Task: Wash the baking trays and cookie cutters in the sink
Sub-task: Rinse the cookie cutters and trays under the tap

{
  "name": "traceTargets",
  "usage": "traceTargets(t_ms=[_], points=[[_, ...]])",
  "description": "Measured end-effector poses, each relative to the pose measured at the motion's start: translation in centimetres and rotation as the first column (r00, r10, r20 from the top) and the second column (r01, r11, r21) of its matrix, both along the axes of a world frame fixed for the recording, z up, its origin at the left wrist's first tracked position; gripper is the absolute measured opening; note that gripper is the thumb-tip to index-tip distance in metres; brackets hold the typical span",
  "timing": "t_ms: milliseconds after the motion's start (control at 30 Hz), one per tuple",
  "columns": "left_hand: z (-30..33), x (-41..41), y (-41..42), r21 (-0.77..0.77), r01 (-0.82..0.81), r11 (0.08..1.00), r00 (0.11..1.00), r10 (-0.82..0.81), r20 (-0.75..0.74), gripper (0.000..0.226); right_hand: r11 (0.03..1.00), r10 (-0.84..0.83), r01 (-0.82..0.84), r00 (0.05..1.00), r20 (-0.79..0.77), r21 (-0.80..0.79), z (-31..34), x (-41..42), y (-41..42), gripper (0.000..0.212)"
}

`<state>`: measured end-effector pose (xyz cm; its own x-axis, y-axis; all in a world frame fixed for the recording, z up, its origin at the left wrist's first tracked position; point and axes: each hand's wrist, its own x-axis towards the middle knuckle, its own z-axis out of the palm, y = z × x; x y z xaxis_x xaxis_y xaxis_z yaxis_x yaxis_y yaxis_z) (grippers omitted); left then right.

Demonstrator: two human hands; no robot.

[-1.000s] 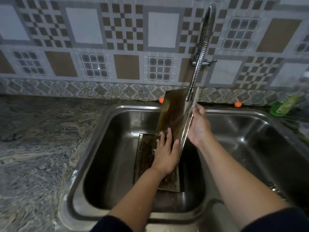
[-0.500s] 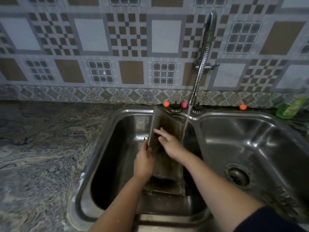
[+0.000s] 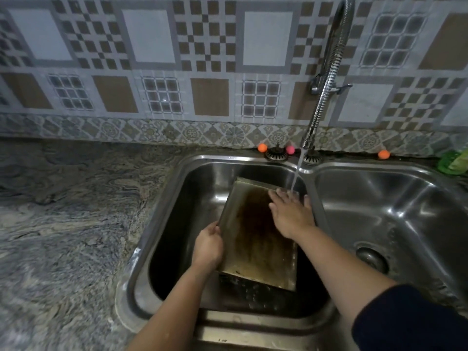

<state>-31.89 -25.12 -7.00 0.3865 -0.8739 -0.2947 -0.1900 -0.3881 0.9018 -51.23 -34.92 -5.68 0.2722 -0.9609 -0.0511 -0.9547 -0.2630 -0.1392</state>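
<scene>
**Stained tray under the running tap**

A second tray (image 3: pixel 253 292) lies under the held one, dark and mostly covered, so its outline is hard to make out. No cookie cutters can be told apart in the murky basin. The green bottle (image 3: pixel 453 162), well to the right of the right hand, is cut off by the frame edge.

The left hand (image 3: pixel 208 245) grips the left edge of the baking tray (image 3: pixel 255 239), fingers curled round the rim. The right hand (image 3: pixel 288 211) lies flat on the tray's upper right part, fingers spread and straight, and the water stream (image 3: pixel 295 177) lands on its fingertips. The tray sits tilted in the left basin of the sink (image 3: pixel 162 229), its far end raised.

Beyond the right hand, the spring-necked tap (image 3: pixel 326 79) arches down from the tiled wall (image 3: pixel 152 59). The granite counter (image 3: pixel 63 224) spreads left of the left hand.
</scene>
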Motion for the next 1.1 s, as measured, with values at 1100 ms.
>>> traceTargets(t_ms=[1100], points=[[2.0, -11.4, -5.2, -0.046, 0.132, 0.99, 0.818, -0.135, -0.559, 0.032, 0.96, -0.084, 0.246, 0.707, 0.702, -0.133, 8.6, -6.4, 6.0, 0.053]])
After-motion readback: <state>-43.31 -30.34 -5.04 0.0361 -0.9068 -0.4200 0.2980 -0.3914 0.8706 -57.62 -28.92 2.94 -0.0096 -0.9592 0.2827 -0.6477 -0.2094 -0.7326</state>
